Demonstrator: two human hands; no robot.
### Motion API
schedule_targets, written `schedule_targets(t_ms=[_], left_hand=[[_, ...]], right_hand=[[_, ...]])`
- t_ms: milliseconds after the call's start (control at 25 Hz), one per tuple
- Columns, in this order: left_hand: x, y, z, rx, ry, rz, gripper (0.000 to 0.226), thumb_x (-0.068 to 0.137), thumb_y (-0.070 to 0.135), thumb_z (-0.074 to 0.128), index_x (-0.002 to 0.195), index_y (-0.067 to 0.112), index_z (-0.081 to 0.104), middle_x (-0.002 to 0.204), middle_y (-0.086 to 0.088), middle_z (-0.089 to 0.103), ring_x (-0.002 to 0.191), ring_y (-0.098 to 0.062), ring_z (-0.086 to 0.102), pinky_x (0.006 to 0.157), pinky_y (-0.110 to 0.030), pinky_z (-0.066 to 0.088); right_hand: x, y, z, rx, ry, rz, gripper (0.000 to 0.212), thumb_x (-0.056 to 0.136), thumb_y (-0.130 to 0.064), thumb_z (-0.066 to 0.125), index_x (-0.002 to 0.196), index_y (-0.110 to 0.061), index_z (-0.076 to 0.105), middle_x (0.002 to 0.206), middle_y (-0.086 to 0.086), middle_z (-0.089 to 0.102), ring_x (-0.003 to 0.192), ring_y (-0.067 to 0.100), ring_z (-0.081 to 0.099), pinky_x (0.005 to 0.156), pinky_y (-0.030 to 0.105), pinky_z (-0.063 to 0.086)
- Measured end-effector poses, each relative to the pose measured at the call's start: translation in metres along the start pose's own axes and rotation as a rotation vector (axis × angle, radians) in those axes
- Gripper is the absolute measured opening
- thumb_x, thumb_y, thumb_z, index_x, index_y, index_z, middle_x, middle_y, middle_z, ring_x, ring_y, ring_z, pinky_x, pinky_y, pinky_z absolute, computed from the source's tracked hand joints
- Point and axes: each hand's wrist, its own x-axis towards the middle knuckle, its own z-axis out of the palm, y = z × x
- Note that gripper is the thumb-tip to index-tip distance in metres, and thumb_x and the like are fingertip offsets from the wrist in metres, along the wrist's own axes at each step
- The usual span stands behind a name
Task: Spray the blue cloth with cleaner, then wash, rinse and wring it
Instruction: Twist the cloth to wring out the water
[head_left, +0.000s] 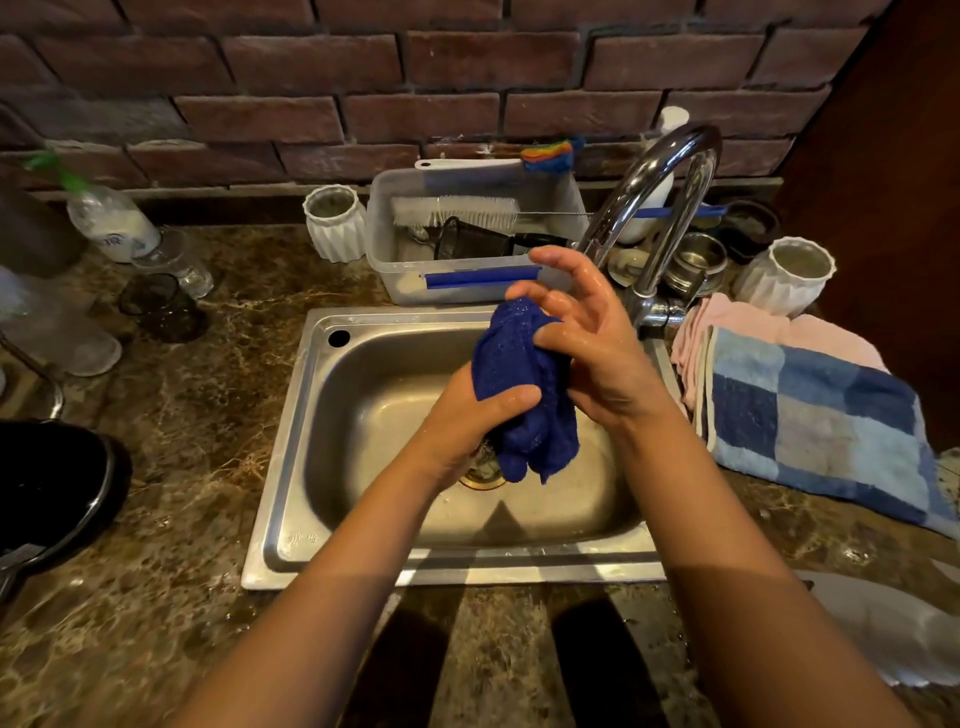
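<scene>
Blue cloth (524, 395): dark royal blue, knobbly weave, wet and glistening. Bunched into a loose vertical wad, held in the air over the steel sink (291, 431) basin, above the drain. Top end balled up, lower end hanging in ragged folds. Spray bottle (111, 218), clear with green trigger, sits tilted on the desk far left, well apart from the cloth.

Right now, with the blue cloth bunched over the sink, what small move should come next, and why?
Probably close the right hand around the top of the blue cloth. Its fingers are spread and only partly on the cloth, while the left hand already grips the middle. No water is visibly running from the faucet, so a two-handed wringing twist over the sink looks likely.
</scene>
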Motion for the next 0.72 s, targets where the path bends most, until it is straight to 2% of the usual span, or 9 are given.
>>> schedule_targets(t_ms=[80, 160, 280, 400, 480, 520, 600, 680, 720], left_hand=[[0.0, -0.007, 0.006, -0.067, -0.01, -0.032, 0.078, 0.046, 0.047, 0.085, 0.113, 0.023, 0.052, 0.107, 0.004, 0.064, 0.099, -0.009, 0.062, 0.083, -0.023, 0.05], [-0.001, -0.012, 0.014, -0.1, -0.001, -0.057, 0.07, 0.059, 0.024, 0.081, 0.12, 0.019, 0.047, 0.111, 0.0, 0.062, 0.099, -0.008, 0.063, 0.081, -0.022, 0.051], [-0.001, -0.013, 0.023, -0.01, 0.112, -0.116, 0.055, 0.073, 0.003, 0.067, 0.123, 0.01, 0.044, 0.102, -0.007, 0.063, 0.084, -0.012, 0.066, 0.073, -0.023, 0.054], [-0.001, -0.014, 0.013, 0.119, 0.184, -0.23, 0.026, 0.077, 0.001, 0.065, 0.098, 0.011, 0.056, 0.078, -0.011, 0.066, 0.064, -0.017, 0.064, 0.068, -0.032, 0.054], [-0.005, -0.013, 0.001, 0.059, 0.153, -0.312, 0.015, 0.073, 0.007, 0.066, 0.084, 0.009, 0.058, 0.07, -0.011, 0.063, 0.058, -0.018, 0.061, 0.065, -0.033, 0.051], [-0.007, -0.013, -0.004, -0.004, 0.117, -0.344, 0.014, 0.071, 0.008, 0.065, 0.083, 0.008, 0.057, 0.069, -0.01, 0.061, 0.056, -0.017, 0.059, 0.062, -0.031, 0.05], [-0.013, -0.009, -0.01, -0.129, 0.055, -0.392, 0.011, 0.076, 0.005, 0.062, 0.085, 0.006, 0.054, 0.067, -0.009, 0.058, 0.053, -0.015, 0.056, 0.056, -0.026, 0.051], [-0.016, -0.004, -0.015, -0.166, 0.028, -0.413, 0.008, 0.083, 0.001, 0.057, 0.086, 0.006, 0.052, 0.064, -0.007, 0.057, 0.052, -0.015, 0.055, 0.053, -0.023, 0.051], [-0.016, -0.003, -0.017, -0.166, 0.012, -0.415, 0.009, 0.082, 0.001, 0.058, 0.086, 0.007, 0.052, 0.063, -0.007, 0.057, 0.052, -0.015, 0.055, 0.052, -0.023, 0.051]], right_hand=[[0.003, 0.007, 0.002, 0.074, 0.067, -0.002, 0.051, 0.069, 0.012, 0.052, 0.109, -0.019, 0.053, 0.096, 0.008, 0.06, 0.082, 0.012, 0.062, 0.069, 0.022, 0.054], [0.004, 0.013, 0.002, 0.085, 0.114, -0.024, 0.047, 0.07, 0.011, 0.05, 0.107, -0.018, 0.054, 0.095, 0.007, 0.059, 0.084, 0.011, 0.06, 0.07, 0.02, 0.053], [0.006, 0.019, -0.001, 0.006, 0.181, -0.048, 0.043, 0.07, 0.01, 0.049, 0.103, -0.018, 0.055, 0.094, 0.005, 0.057, 0.084, 0.007, 0.059, 0.068, 0.017, 0.051], [0.005, 0.018, -0.009, -0.345, 0.146, 0.03, 0.041, 0.07, 0.003, 0.05, 0.102, -0.022, 0.055, 0.103, 0.0, 0.057, 0.097, 0.008, 0.058, 0.078, 0.02, 0.051], [0.0, 0.017, -0.02, -0.639, 0.106, 0.09, 0.038, 0.076, -0.003, 0.056, 0.107, -0.024, 0.055, 0.111, -0.003, 0.057, 0.103, 0.013, 0.059, 0.085, 0.025, 0.052], [-0.005, 0.015, -0.025, -0.708, 0.142, 0.103, 0.038, 0.079, -0.008, 0.06, 0.113, -0.025, 0.053, 0.117, -0.002, 0.055, 0.105, 0.015, 0.058, 0.089, 0.027, 0.052], [-0.018, 0.014, -0.034, -0.733, 0.229, 0.049, 0.052, 0.078, -0.028, 0.066, 0.125, -0.035, 0.045, 0.132, -0.008, 0.045, 0.118, 0.008, 0.05, 0.093, 0.025, 0.048], [-0.029, 0.018, -0.033, -0.729, 0.209, 0.01, 0.068, 0.069, -0.045, 0.065, 0.128, -0.048, 0.033, 0.14, -0.014, 0.035, 0.13, 0.004, 0.037, 0.1, 0.02, 0.04], [-0.032, 0.022, -0.029, -0.659, 0.188, 0.035, 0.074, 0.064, -0.05, 0.067, 0.129, -0.048, 0.03, 0.144, -0.012, 0.033, 0.133, 0.005, 0.033, 0.104, 0.022, 0.037]])
